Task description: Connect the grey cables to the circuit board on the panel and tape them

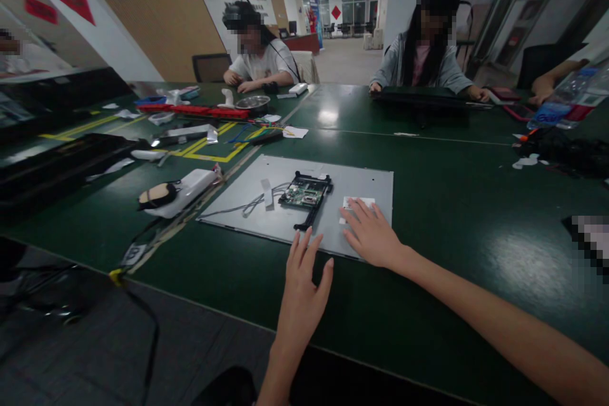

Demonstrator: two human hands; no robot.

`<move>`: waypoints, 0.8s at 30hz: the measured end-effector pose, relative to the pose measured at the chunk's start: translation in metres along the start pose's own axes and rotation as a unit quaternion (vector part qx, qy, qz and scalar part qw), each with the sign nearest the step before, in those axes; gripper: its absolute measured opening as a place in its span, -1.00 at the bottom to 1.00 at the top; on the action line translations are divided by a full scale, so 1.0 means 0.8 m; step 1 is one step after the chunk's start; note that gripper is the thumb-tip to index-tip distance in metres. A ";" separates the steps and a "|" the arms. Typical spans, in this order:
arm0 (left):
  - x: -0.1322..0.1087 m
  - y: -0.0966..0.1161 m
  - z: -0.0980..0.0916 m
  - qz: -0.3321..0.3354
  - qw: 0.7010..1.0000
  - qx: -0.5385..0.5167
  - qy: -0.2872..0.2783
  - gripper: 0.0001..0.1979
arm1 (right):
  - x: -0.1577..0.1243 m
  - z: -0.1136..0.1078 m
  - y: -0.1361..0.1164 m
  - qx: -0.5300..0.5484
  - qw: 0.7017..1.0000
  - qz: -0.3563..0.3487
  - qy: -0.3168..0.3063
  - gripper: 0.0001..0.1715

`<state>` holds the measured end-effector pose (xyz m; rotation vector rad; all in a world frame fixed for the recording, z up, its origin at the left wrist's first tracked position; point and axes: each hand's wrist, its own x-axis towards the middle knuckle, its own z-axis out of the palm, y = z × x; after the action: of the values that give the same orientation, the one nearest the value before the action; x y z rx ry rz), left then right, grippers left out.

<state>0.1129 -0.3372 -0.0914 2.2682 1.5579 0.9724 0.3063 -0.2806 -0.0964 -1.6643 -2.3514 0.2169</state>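
Observation:
A flat grey metal panel (pixel 238 203), seemingly the back of a display, lies on the green table before me. On it sits a green circuit board (pixel 304 195) in a black plastic bracket (pixel 311 212). Thin grey cables (pixel 252 203) run from the board to the panel's left corner, under a strip of pale tape (pixel 267 193). My right hand (pixel 373 235) rests with fingers spread over the panel's right part, partly covering a white label (pixel 358 202). My left hand (pixel 304 273) is at the panel's near edge, fingers apart and holding nothing, its fingertips close to the bracket's lower end.
Left of the panel lie a white power strip (pixel 185 193) and a long black casing (pixel 71 155). Farther back are a red tray (pixel 204 111), a metal bowl (pixel 253 103) and coloured wires. Two people sit opposite, one with a black panel (pixel 428 100). Bottles (pixel 566 101) stand at right.

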 end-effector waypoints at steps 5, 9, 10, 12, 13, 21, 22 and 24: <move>0.002 0.000 0.000 -0.002 1.000 -0.007 0.002 -0.59 | 0.000 0.000 0.003 0.017 1.000 0.004 0.004 -0.35; 0.004 -0.001 0.000 0.001 1.000 -0.015 0.003 -0.62 | 0.001 -0.002 0.004 0.023 1.000 0.002 0.010 -0.36; 0.005 -0.002 0.000 0.001 1.000 -0.017 0.003 -0.62 | 0.001 -0.002 0.004 0.025 1.000 0.002 0.011 -0.36; 0.005 -0.002 -0.001 0.004 1.000 -0.018 0.002 -0.63 | 0.001 -0.002 0.004 0.027 1.000 -0.001 0.013 -0.37; 0.005 -0.003 -0.001 0.005 1.000 -0.018 0.001 -0.64 | 0.001 -0.002 0.004 0.028 1.000 -0.002 0.015 -0.37; 0.009 0.004 -0.005 0.053 0.999 0.010 -0.008 -0.63 | 0.000 0.000 0.007 0.026 0.999 -0.008 0.026 -0.40; 0.015 0.005 -0.007 0.064 0.998 0.015 -0.011 -0.63 | 0.000 0.000 0.007 0.025 0.999 -0.006 0.027 -0.40; 0.035 0.002 -0.012 0.090 0.995 0.028 -0.015 -0.63 | 0.000 0.000 0.008 0.023 0.999 -0.005 0.028 -0.41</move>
<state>0.1144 -0.3147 -0.0723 2.4850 1.4043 0.9430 0.3119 -0.2786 -0.0981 -1.6171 -2.2957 0.2183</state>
